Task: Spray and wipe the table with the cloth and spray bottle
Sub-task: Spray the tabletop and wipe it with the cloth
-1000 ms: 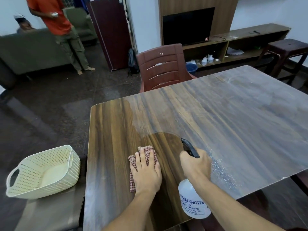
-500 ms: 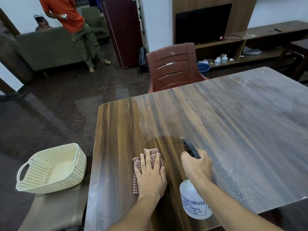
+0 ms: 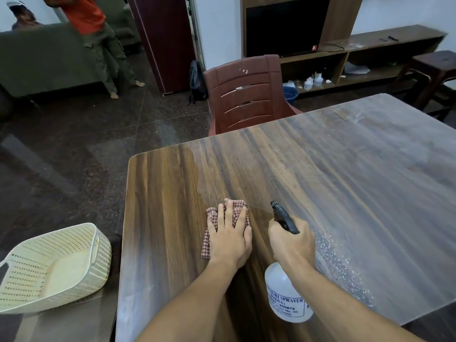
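Observation:
A dark wood-grain table fills the right half of the view. My left hand lies flat with straight fingers on a red checked cloth, pressing it onto the table near its left side. My right hand grips the neck of a white spray bottle with a black nozzle, held above the table to the right of the cloth. The nozzle points away from me. Spray droplets speckle the table to the right of the bottle.
A cream perforated basket sits on a low surface left of the table. A brown plastic chair stands at the table's far edge. A stool is at the far right. A person in an orange shirt stands by a sofa.
My left hand and the cloth have slid a little away from me along the table. The right hand with the bottle holds about the same place. The person in orange has shifted.

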